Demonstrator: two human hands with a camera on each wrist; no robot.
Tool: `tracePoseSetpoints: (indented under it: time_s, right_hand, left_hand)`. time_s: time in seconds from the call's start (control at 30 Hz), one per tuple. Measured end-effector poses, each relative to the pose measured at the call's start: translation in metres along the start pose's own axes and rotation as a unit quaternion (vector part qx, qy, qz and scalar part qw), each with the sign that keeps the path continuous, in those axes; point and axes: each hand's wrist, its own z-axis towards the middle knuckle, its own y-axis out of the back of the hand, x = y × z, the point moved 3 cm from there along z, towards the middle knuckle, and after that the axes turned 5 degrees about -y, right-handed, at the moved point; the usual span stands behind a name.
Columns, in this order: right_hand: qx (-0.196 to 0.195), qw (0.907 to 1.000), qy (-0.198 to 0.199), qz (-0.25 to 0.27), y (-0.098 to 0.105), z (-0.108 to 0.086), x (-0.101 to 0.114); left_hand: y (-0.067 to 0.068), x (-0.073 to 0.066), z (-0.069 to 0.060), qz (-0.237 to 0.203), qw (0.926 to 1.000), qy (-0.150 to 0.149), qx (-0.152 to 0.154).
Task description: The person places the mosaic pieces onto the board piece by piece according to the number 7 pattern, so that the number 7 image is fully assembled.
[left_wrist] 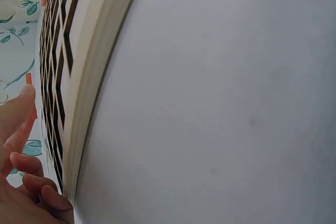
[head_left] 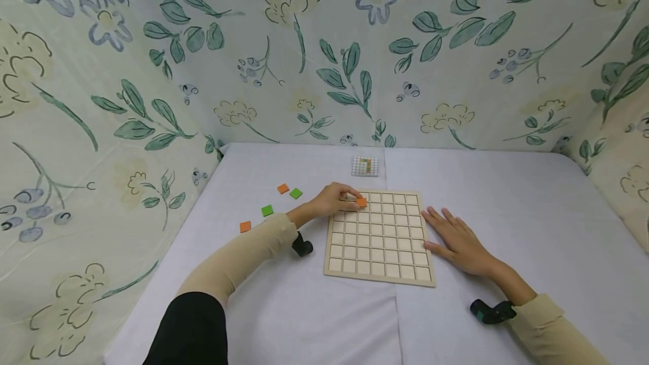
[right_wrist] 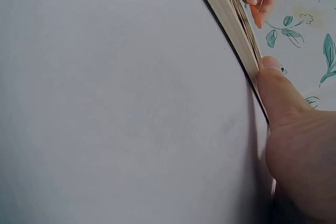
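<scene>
The left hand (head_left: 332, 200) pinches an orange tile (head_left: 361, 202) between thumb and fingertip, with the gap between them closed down to the tile; the other fingers curl loosely in the left wrist view. The tile is tilted, at the far left part of a wooden board (head_left: 380, 280), and whether its lower edge touches the board cannot be told. The board lies flat, a grid of square pale compartments with a plain wooden rim. Along its right side, the right hand (head_left: 458, 244) rests with fingers straight and spread, gripping nothing, its thumb against the board's edge. Just beyond the board's far edge lies a small card (head_left: 365, 166) with a printed grid and a few coloured squares. To the left, past the left forearm, four loose tiles lie apart: an orange square (head_left: 283, 188) and a green square (head_left: 296, 193) at the far side, then another green one (head_left: 267, 210) nearer, and another orange one (head_left: 245, 226) nearest. Everything sits on a white tablecloth (head_left: 522, 201), and behind it hangs a floral curtain (head_left: 347, 75) with green leaves and blue flowers.
</scene>
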Motion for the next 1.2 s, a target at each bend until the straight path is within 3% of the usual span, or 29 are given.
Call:
tracePoseSetpoints:
  time_s: [0.6, 1.2]
  right_hand:
    - [-0.002, 1.0, 0.0, -0.001, 0.0009, -0.0016, 0.0028]
    - [0.006, 0.9999, -0.01, -0.001, -0.0004, -0.0023, 0.0014]
  left_hand:
    - [-0.0063, -0.0024, 0.0015, 0.047, 0.9988, 0.012, -0.003]
    - [-0.0062, -0.0001, 0.0037, 0.032, 0.9983, 0.047, -0.01]
